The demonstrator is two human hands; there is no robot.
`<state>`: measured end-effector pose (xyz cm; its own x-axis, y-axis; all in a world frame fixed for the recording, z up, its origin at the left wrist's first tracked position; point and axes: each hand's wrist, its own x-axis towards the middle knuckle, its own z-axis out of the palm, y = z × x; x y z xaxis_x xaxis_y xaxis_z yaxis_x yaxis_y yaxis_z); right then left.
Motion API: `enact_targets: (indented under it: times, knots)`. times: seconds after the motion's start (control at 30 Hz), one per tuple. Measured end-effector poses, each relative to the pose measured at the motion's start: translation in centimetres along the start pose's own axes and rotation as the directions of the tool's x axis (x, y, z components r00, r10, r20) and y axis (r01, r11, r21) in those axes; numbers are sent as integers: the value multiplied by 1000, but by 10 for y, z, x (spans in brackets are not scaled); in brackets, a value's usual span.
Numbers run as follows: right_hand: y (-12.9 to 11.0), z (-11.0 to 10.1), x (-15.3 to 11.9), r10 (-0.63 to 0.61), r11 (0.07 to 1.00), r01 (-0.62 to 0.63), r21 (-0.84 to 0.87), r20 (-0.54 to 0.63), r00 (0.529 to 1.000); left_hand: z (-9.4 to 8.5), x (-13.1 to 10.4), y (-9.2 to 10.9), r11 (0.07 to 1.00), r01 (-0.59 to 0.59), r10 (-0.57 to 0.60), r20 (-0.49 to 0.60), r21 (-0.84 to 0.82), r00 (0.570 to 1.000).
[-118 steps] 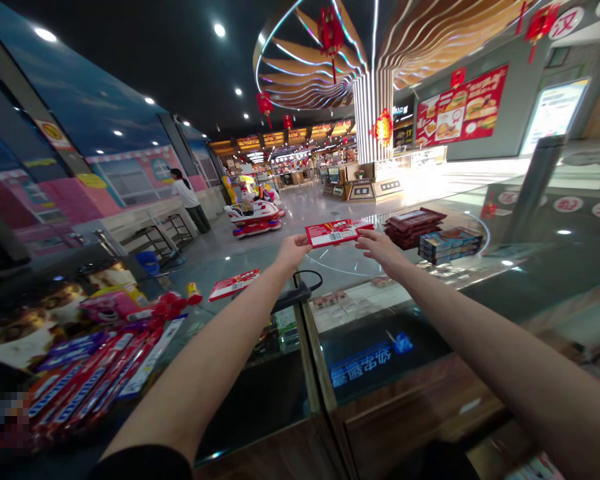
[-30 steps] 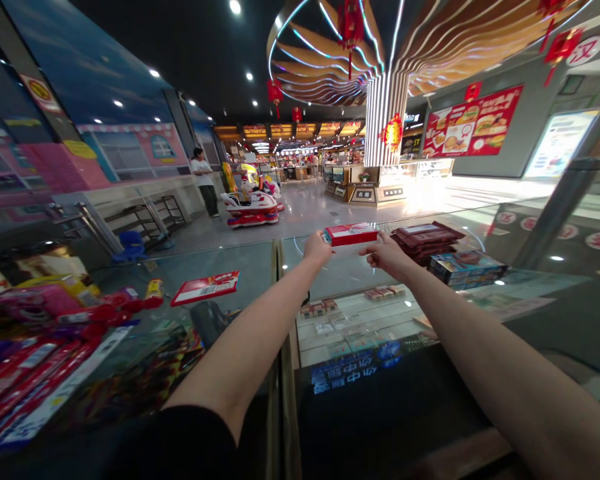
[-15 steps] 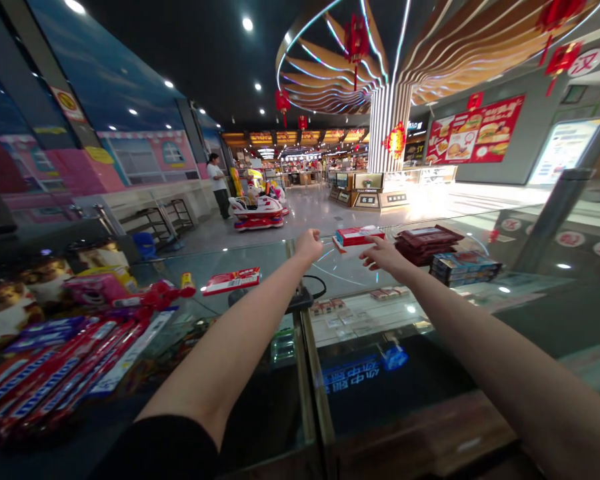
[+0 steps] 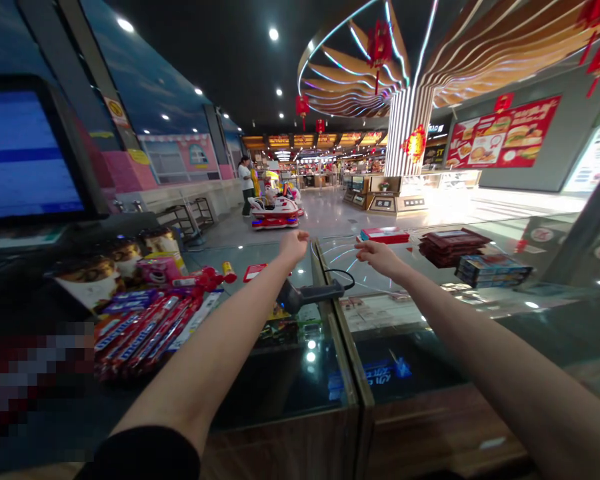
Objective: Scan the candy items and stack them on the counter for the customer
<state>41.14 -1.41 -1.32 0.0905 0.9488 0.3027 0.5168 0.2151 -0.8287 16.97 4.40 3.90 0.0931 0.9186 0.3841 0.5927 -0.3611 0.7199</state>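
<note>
My left hand (image 4: 294,245) is raised above the glass counter (image 4: 285,393), its fingers curled closed; whatever they may hold is hidden. Below its wrist lies a dark handheld scanner (image 4: 313,294) with a cable. A flat red box (image 4: 255,271) shows partly behind my left forearm. My right hand (image 4: 377,257) reaches over the counter with loosely bent fingers slightly apart, and I see nothing in them. Just beyond these fingers sits a small stack of red and blue boxes (image 4: 384,235); I cannot tell whether they touch.
Dark red packets (image 4: 453,247) and blue boxes (image 4: 493,268) are piled on the right. At left are red Mentos packs (image 4: 145,330), patterned cups (image 4: 93,280) and a monitor (image 4: 27,153). A person (image 4: 245,183) stands beyond the counter near a kiddie ride (image 4: 275,210).
The view has turned left, bringing the monitor in. Both hands have shifted left relative to the counter. My right fingers, spread by the box stack before, are now more bent.
</note>
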Motion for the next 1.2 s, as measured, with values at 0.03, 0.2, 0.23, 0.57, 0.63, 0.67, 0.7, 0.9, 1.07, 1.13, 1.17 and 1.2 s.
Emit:
enact_targets:
  times: [0.03,0.2,0.23,0.57,0.63,0.67,0.7,0.9,1.07,1.13,1.17,1.2]
  knots:
    - [-2,5,1,-20,1000,20,-2,8,1000,-7,-1,-5,1000,10,-10,-10,2,1000]
    - [-15,30,1,-104,993,107,-58,65,992,-38,-9,-31,998,55,-56,-49,-22,997]
    - [-18,35,1,-113,990,119,-74,75,991,-44,-11,-36,998,65,-66,-57,-23,996]
    - [-45,78,-13,-187,970,210,-122,175,967,-80,-40,-88,992,120,-117,-90,27,989]
    - [-49,84,-16,-210,963,238,-129,195,958,-84,-47,-95,991,131,-129,-84,25,988]
    - [-51,87,-17,-224,958,254,-133,207,952,-86,-50,-98,990,136,-133,-79,30,988]
    - [-54,89,-18,-234,954,267,-139,217,948,-87,-53,-101,989,138,-134,-75,44,988]
    - [-67,103,-15,-223,936,282,-211,265,938,-92,-65,-117,977,130,-116,-87,168,989]
    - [-71,118,-2,-182,944,256,-209,319,930,-91,-69,-130,962,167,-145,-117,216,983]
    - [-69,125,4,-154,952,232,-201,340,928,-91,-71,-133,952,180,-155,-117,247,981]
    - [-67,128,7,-138,957,216,-194,349,927,-92,-72,-133,946,180,-156,-110,268,982]
    - [-66,131,10,-122,962,198,-187,356,927,-92,-73,-133,939,180,-157,-100,292,983]
